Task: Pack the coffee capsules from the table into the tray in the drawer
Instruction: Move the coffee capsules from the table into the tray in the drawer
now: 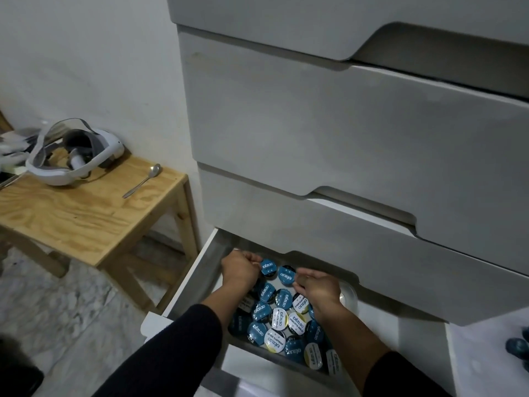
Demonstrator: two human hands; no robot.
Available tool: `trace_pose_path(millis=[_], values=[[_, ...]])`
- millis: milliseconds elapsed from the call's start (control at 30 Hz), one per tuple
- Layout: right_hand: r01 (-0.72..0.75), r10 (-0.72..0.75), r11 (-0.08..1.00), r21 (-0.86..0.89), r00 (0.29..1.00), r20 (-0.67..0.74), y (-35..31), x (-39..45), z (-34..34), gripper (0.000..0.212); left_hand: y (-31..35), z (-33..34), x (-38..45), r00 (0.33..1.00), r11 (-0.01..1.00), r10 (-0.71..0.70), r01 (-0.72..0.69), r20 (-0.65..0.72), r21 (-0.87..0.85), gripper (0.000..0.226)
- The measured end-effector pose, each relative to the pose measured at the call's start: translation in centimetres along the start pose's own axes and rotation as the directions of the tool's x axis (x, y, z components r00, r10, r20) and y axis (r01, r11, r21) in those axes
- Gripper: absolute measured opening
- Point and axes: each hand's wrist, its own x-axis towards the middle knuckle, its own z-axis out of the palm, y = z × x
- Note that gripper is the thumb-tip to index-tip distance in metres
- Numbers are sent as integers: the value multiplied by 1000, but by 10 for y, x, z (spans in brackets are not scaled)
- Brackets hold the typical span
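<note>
The bottom drawer [183, 287] of the grey chest is pulled out. Inside it sits a tray [347, 296] holding several round coffee capsules [283, 319] with blue or white lids. My left hand [239, 267] reaches in at the back left, its fingers curled on a blue-lidded capsule [267, 267]. My right hand [317, 285] is at the back middle, fingers curled beside another blue capsule [286, 274] and touching its edge. Dark sleeves cover both forearms.
A low wooden table [86, 216] stands left of the chest, carrying a white headset [74, 156] and a metal spoon [143, 180]. The closed upper drawers [343, 124] overhang the open one. Dark blue objects [518, 346] show at the right edge.
</note>
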Motion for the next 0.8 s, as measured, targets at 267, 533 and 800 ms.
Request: trace_pose_path(millis=[267,533,800], values=[[4,-2,998,-55,999,40,7,12,4,12,3,3,2,999,980,47,-43,-18,196,20],[28,-16,993,-118,994,106,5,9,7,11,14,-11,-2,989,906,148,-129,-16,403,13],[182,-139,933,-309,978,158,4,-4,5,14,14,-27,-23,955,822,262,-297,140,486,21]])
